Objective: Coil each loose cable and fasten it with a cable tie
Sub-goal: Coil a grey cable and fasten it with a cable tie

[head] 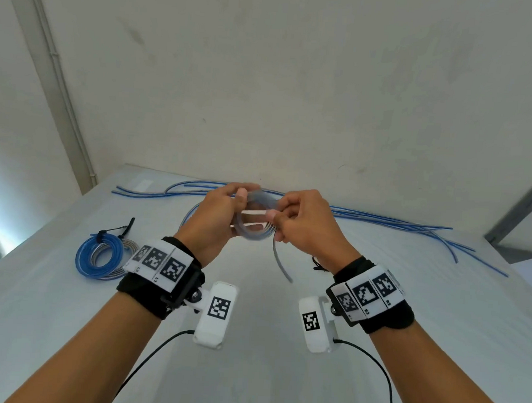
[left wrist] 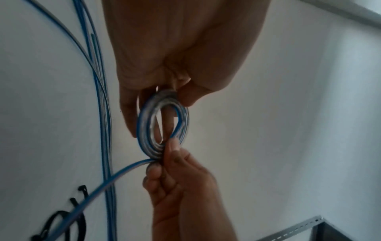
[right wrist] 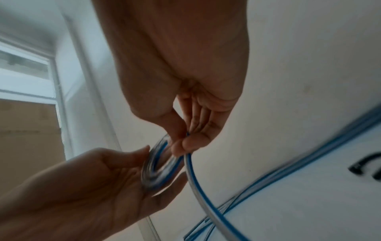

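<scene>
Coil [head: 255, 219] of clear cable with blue stripe, held in the air above the surface [head: 282, 341], near its far middle. Several turns wound, blurred in head view.

Left hand [head: 214, 217]: grip curled round the coil's left side, thumb on top, fingers behind. Right hand [head: 303, 225]: grip pinching the cable between thumb and fingers at the coil's right edge. Loose tail [head: 281, 263] hangs down from the right hand, curving toward the surface.

Both wrists carry black bands with white marker tags and a small white camera unit, each trailing a thin black wire.

Surface: pale grey-white, matte. On its left, a finished coil [head: 103, 254], blue and grey cables bundled flat, closed with a black tie [head: 118, 230]. Along the far edge, loose cables [head: 396, 222] lie spread out in long lines, blue striped, reaching toward the right corner. Black ties [left wrist: 62, 228] lie near the right wrist.

Room: bare off-white wall [head: 265, 78], lightly stained, touching the surface's far edge. White conduit runs up the left corner. Bright window at left. Grey metal frame [head: 517, 211] at right.
</scene>
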